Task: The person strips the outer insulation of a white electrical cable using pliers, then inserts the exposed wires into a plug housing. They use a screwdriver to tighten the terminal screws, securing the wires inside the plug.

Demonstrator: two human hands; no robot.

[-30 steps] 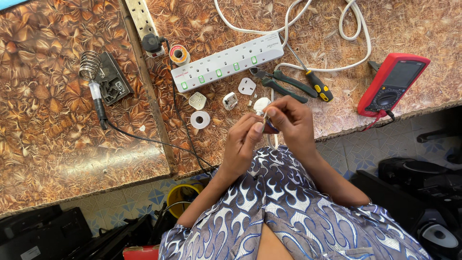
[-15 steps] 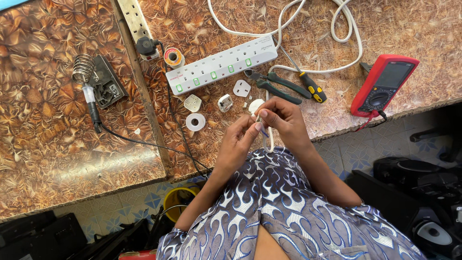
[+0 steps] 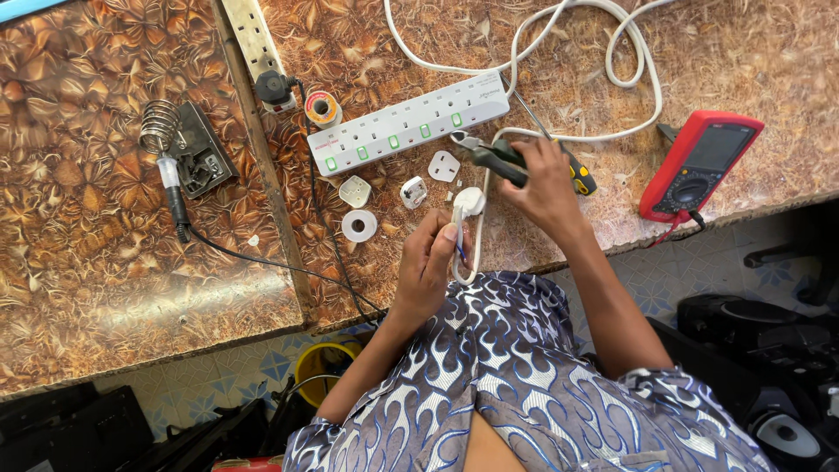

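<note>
The left hand (image 3: 428,267) is pinching a white plug (image 3: 468,203) with its white cable (image 3: 461,262), the fingers pressed together around the cable just below the plug, so the plug is sticking out above the fingertips, over the front part of the counter (image 3: 122,262). The right hand (image 3: 546,179) is reaching a little further onto the counter, just to the right of the plug and near it, and its fingers are closing on the dark handles of a pair of pliers (image 3: 489,156); the metal tip of the pliers is pointing to the left, toward the white power strip (image 3: 409,124). A screwdriver (image 3: 559,153) with a yellow and black handle is lying partly under this hand. Just to the left of the plug, three loose white plug parts are lying on the counter: one (image 3: 444,165) near the strip, one (image 3: 413,191) beside it and one (image 3: 355,190) more to the left, with a white tape roll (image 3: 358,225) below them. A small solder spool (image 3: 322,108) is standing beside the left end of the strip. A red multimeter (image 3: 699,166) is lying well apart on the right, near the counter edge. On the far left, a soldering iron (image 3: 175,197) is resting by its stand (image 3: 188,149) with the coil holder.
</note>
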